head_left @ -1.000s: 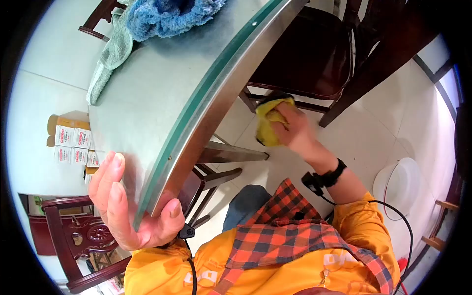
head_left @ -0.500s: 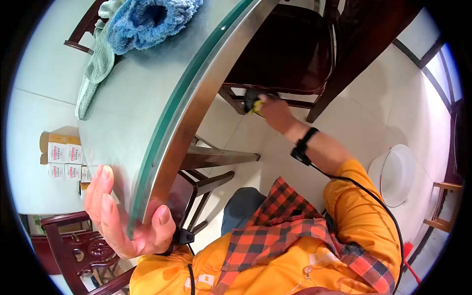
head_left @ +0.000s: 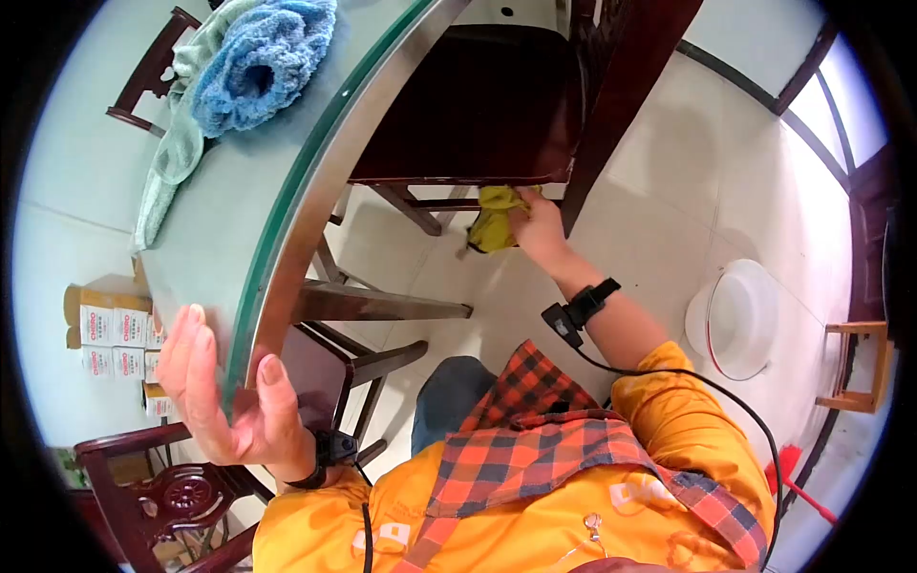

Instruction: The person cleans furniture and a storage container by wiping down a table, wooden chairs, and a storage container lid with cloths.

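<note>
My left hand [head_left: 229, 401] rests at the rim of the round glass-topped table [head_left: 215, 229], fingers over the top and thumb apart at the metal edge. My right hand [head_left: 541, 229] is closed on a yellow cloth [head_left: 494, 220] with a dark edge. The cloth is just below the front edge of a dark wooden chair's seat [head_left: 478, 105], by its lower rail. A fluffy blue cloth [head_left: 263, 67] and a pale green towel [head_left: 174, 158] lie on the glass.
A white basin [head_left: 740, 320] stands on the floor at the right, near a small wooden stool [head_left: 855, 368] and a red-handled item [head_left: 785, 468]. White boxes [head_left: 117, 329] sit at the left. A carved chair [head_left: 181, 492] is at the lower left.
The view has shifted, so table and chair appear further left. My right hand, with the yellow cloth, has moved along the chair's lower front. My left hand stays at the table rim.
</note>
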A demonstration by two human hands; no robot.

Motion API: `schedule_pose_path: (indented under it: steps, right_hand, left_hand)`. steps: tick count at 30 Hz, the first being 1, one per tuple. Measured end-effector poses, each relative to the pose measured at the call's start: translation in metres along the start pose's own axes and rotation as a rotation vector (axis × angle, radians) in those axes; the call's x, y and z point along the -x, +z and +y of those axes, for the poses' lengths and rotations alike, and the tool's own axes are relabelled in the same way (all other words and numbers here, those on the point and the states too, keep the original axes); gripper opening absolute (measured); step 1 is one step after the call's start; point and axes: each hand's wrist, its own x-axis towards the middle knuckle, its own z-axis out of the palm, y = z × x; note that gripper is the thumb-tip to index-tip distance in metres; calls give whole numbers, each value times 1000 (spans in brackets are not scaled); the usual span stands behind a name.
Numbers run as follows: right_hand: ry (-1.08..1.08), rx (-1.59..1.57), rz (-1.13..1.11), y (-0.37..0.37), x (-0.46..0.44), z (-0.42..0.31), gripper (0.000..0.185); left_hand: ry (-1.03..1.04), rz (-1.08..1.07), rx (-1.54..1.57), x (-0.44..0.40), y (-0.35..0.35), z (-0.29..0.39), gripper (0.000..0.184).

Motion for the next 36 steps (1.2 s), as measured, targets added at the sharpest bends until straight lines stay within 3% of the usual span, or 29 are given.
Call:
schedule_pose_path:
  steps: [2,4,7,8,11,13,15,18,20,21,23,24,26,27,29,31,32,33,34,35,36]
  right_hand:
    - [82,-97,51,-3,8,0,47]
    - [164,-693,306,-8,18,3,39]
    - [213,-617,272,2,22,-20,37]
    - [204,-732,209,11,19,-36,39]
    - [248,-686,221,77,-3,-37,39]
    - [415,-670,141,110,-18,-54,38]
    - [346,-715,-67,148,-32,-51,37]
    - [406,-795,-93,208,-61,-50,39]
    - [305,-575,-317,221,-76,-51,53]
    - [302,-574,-304,205,-79,-64,53]
    - [586,-732,-452,171,-80,-87,55]
    - [440,-1069,-359,171,-71,-76,46]
    - [587,-973,-532,110,-53,-55,48]
    - [477,-973,-570,87,-36,-26,59]
    - [443,-718,-564,19,-10,6,55]
    - [541,-491,-490,-47,12,46,52]
    - [549,-613,-393,-70,19,77,53]
    - [550,-731,-294,-95,15,71,53]
    - [550,-744,-273,-105,12,74,53]
    - [479,-594,-155,-125,3,44,55]
    - [409,-442,-41,-132,-5,26,58]
  left_hand:
    - [27,-42,-5,-2,-3,-1,39]
    - [19,-35,-8,-4,-4,-1,39]
    - [1,5,7,-10,0,4,37]
    - [-4,12,15,-11,0,5,38]
    - [-1,25,7,-8,-2,1,38]
    - [6,-19,-34,-8,-3,1,39]
    - [18,-48,-57,-9,-7,1,39]
    - [24,-53,-51,-6,-7,-2,41]
    - [27,-52,-51,-5,-7,-1,41]
    - [21,-55,-55,-6,-7,-1,41]
    - [27,-52,-44,-4,-7,-2,41]
    - [32,-45,-18,-4,-6,-1,39]
    - [54,-13,28,-2,-2,-4,38]
    - [68,-6,40,-2,-1,-3,38]
    - [26,-23,0,0,0,1,38]
    - [47,-34,40,8,4,0,40]
    - [-19,42,55,14,9,1,42]
    - [-88,119,70,3,7,3,45]
    - [-25,176,0,-3,10,5,49]
    - [-9,177,8,-5,14,8,49]
    - [43,298,-202,-3,19,9,50]
